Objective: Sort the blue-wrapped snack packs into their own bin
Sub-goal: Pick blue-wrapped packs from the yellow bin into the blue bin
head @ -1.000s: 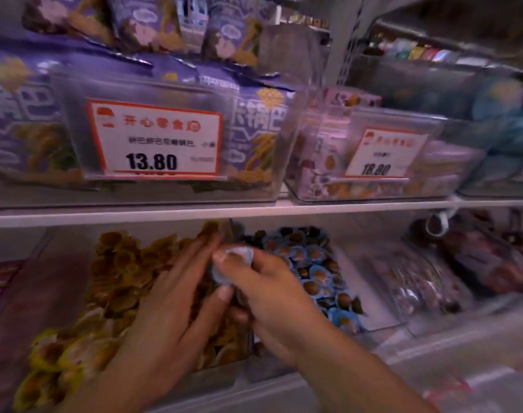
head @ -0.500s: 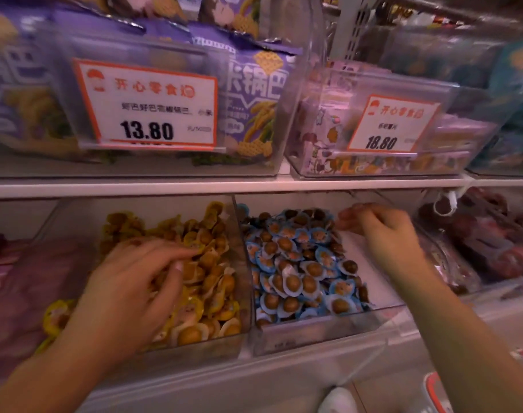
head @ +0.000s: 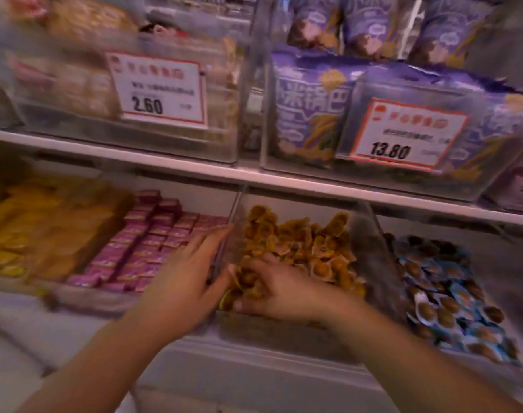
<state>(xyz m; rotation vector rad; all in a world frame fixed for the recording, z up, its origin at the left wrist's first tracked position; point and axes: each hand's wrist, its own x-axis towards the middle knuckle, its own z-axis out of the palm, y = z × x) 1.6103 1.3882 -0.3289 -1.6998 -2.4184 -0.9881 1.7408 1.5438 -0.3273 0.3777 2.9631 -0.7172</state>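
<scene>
Blue-wrapped snack packs [head: 451,296] lie heaped in their own clear bin [head: 385,263] at the right of the lower shelf, well apart from both our hands, so the step in hand, as we judge it, is a search of the neighbouring bin for strays. Nearest us, our right hand [head: 279,290] is buried among the yellow-wrapped packs [head: 299,248] at the front of the middle bin [head: 272,332], its fingers curled down into the heap; whether they pinch one pack or merely rake through we cannot tell, since the wrappers hide the tips and the view is smeared. Our left hand [head: 184,281] lies spread and flat against the outside of that bin's left wall, holding nothing, seemingly steadying it. To do this well we should stir gently, lift yellow packs aside rather than shove them over the wall, and look for any blue edge before closing on it. No blue wrapper shows in the yellow heap now. Further left sit pink packs [head: 147,251], and above are price cards [head: 160,89] and purple bags [head: 314,108].
</scene>
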